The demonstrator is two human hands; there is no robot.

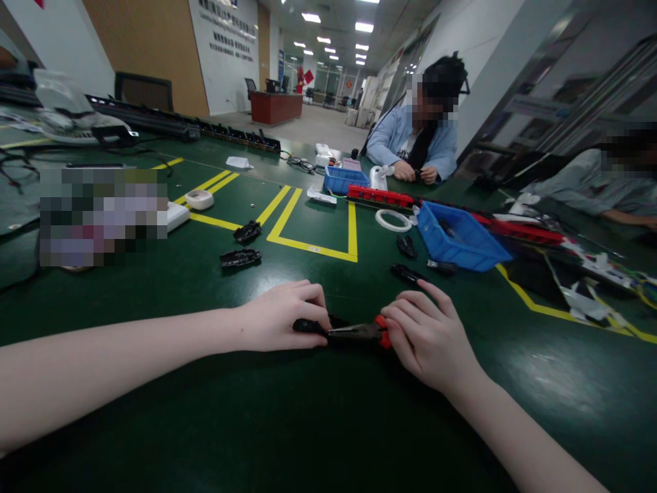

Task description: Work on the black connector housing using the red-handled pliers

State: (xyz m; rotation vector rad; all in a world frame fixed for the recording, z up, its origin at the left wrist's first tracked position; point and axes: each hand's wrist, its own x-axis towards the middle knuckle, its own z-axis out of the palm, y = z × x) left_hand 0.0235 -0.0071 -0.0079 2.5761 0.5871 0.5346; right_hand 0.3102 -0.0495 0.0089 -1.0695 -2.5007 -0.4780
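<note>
Close in front of me, my left hand (290, 316) pinches a small black part (306, 326) just above the green table (287, 418). My right hand (423, 332) is wrapped round the red handles of a pair of pliers (359, 332), its index finger stretched out. The metal jaws point left and meet the black part at my left fingertips. What lies between the jaws is too small to tell. Two black shell pieces (241, 258) (247, 233) lie beyond my left hand, and a long black piece (408, 274) lies just beyond my right hand.
A blue bin (459, 236) stands at the right beyond my right hand, a smaller blue bin (346, 179) farther off. A white ring (393, 220), red strips (380, 196) and yellow tape (318, 249) are on the table. A person (423, 137) sits across; another is at the far right.
</note>
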